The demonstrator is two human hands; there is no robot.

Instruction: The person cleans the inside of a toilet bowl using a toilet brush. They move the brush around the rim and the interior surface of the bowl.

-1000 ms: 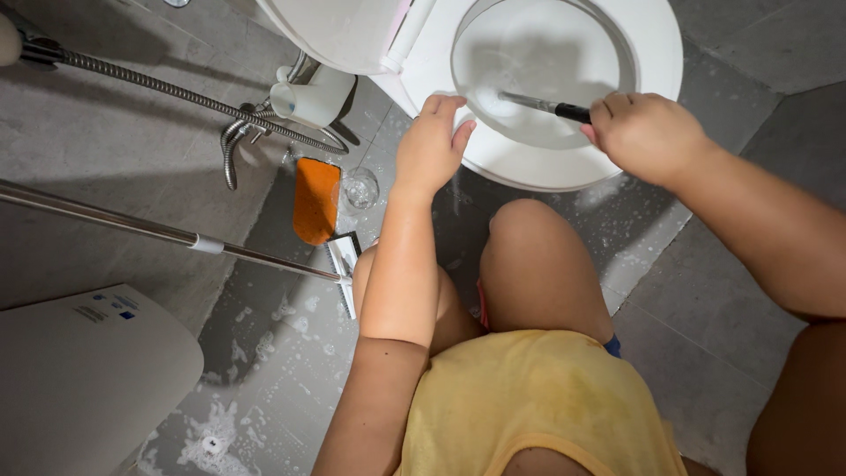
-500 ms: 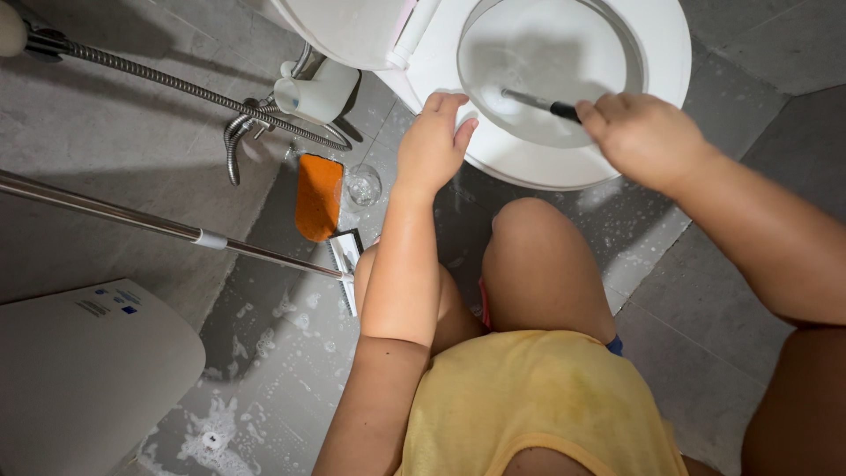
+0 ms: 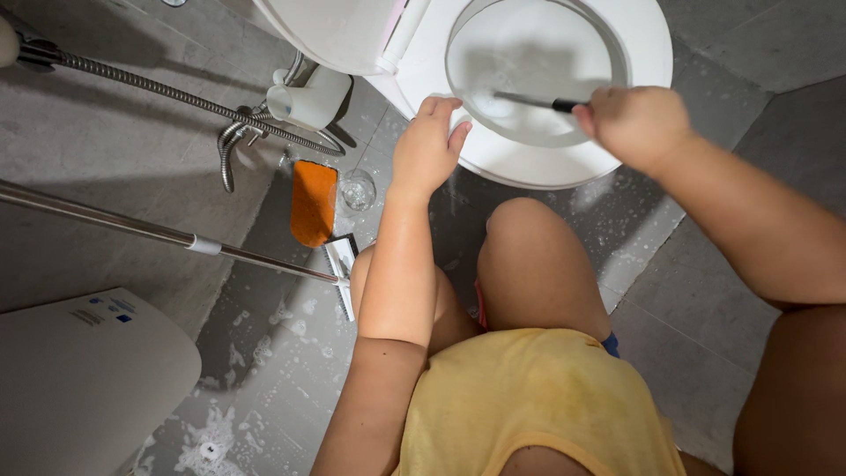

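A slim brush with a black handle and metal shaft (image 3: 538,102) reaches into the bowl of the white ceramic toilet (image 3: 564,163), its working end low against the left inner wall near the waterline. The right hand (image 3: 636,123) is closed in a fist around the handle's end, over the front right of the rim. The left hand (image 3: 426,145) rests on the near left edge of the seat, fingers curled over the rim and holding nothing else, apparently as a brace.

This looks like the scrubbing stage inside the bowl. Carrying it on would seem to call for sweeping the brush head round the inner wall while the bracing hand keeps steady.

On the wet, soapy grey tiled floor (image 3: 696,353) to the left lie an orange scrubbing pad (image 3: 314,202), a small clear glass (image 3: 358,189) just beside it, and a long metal-handled floor brush (image 3: 264,261). A white spray head on a coiled metal hose (image 3: 304,101) hangs by the toilet's side.
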